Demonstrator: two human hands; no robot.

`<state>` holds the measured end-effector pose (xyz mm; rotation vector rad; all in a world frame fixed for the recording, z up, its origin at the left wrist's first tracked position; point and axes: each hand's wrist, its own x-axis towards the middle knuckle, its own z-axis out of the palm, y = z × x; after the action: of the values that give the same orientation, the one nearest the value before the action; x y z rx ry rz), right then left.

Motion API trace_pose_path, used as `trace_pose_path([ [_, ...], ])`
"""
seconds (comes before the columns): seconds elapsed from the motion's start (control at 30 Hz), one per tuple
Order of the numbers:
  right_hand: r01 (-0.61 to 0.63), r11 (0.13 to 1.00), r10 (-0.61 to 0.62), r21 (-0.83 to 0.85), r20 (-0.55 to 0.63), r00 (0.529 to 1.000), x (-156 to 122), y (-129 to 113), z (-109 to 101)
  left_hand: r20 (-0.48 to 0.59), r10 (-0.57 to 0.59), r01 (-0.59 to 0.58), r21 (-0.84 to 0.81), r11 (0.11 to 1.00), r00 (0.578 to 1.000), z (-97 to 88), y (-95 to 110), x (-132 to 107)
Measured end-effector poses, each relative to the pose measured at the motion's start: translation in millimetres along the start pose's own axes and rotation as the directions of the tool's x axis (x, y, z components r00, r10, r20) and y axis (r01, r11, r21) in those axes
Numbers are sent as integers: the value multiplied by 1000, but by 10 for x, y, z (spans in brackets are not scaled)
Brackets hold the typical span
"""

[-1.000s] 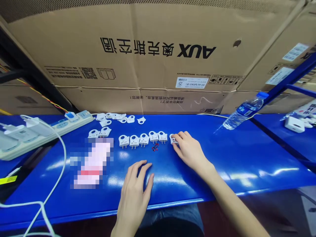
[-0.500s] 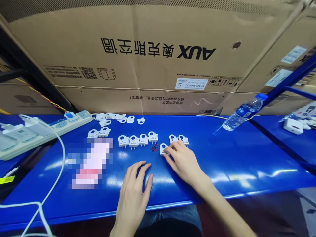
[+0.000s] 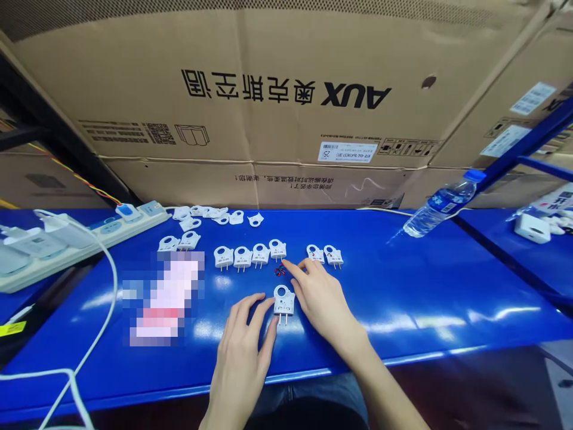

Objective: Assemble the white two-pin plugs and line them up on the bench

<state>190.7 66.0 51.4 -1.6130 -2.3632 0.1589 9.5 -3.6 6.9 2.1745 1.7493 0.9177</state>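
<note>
A white two-pin plug point(image 3: 284, 300) lies on the blue bench point(image 3: 403, 286) between my two hands. My left hand point(image 3: 244, 349) rests flat with its fingers apart, the index fingertip right beside the plug. My right hand point(image 3: 321, 298) is stretched out, fingers extended, its side against the plug and its index finger pointing at small red parts point(image 3: 280, 270). Behind them stands a row of several white plugs point(image 3: 250, 255), with two more plugs point(image 3: 324, 254) to the right.
Loose white plug covers point(image 3: 215, 212) lie at the back. A white power strip point(image 3: 89, 234) with chargers and a white cable point(image 3: 105, 322) sits left. A water bottle point(image 3: 441, 203) lies at the right. Big cardboard boxes point(image 3: 286, 89) wall the back.
My right hand drew one plug out of the row and slid it toward me, down beside my left hand. It has let go of it. The left hand stayed put.
</note>
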Motion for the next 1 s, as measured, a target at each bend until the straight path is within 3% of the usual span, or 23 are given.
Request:
trace_pose_path([
  [0.13, -2, 1000, 3, -25, 37, 999, 16, -23, 50, 1, 22, -22, -5, 1000, 1000, -18, -12, 1],
  [0.33, -75, 994, 72, 78, 34, 997, -66, 5, 65, -15, 41, -42, -18, 999, 999, -13, 11, -2],
  [0.6, -106, 967, 129, 234, -85, 988, -179, -6, 181, -90, 66, -70, -39, 997, 994, -11, 61, 21],
  [0.77, -142, 844, 271, 518, -184, 945, -285, -59, 202, -91, 79, -84, -59, 995, 993, -9, 41, 9],
  [1.0, -193, 645, 424, 740, -137, 895, -409, -230, 206, -96, 91, -98, -65, 993, 991, 4, 24, -14],
])
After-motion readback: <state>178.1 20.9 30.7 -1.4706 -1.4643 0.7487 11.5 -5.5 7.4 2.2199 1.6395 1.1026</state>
